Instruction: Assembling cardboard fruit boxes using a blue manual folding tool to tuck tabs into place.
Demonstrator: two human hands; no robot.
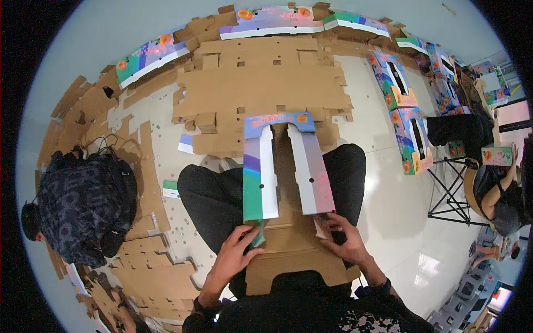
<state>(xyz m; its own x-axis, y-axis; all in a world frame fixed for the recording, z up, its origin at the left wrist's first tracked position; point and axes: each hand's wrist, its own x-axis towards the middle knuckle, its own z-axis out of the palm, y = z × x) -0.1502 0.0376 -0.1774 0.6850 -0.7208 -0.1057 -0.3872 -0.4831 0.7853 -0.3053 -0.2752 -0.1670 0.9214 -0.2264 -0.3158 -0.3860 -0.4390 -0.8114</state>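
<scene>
In the head view, the colourful carton [287, 191] lies straight ahead of the person, between the two knees, its long axis running away from the body and its far end panel [279, 123] standing closed across the top. From both hands the bulk of it lies forward and inward; only its near end sits level with the fingers, and that end is open, with a notched brown flap [297, 266] laid back toward the person's waist.

The left hand [236, 255] is at the near left corner, thumb and forefinger moderately parted about a small green tab [259, 237]; whether they pinch it, I cannot tell. The right hand [345, 241] is at the near right corner, fingers curled in a narrow shape against a pale tab [323, 228], and its grip is also unclear. Neither hand is plainly nearer: each has its own corner, with the carton's width between them, across the long axis. The relation that seems to count is that the brown flap lies on the body side of both tabs, between the wrists, while the carton's walls stand on the far side
</scene>
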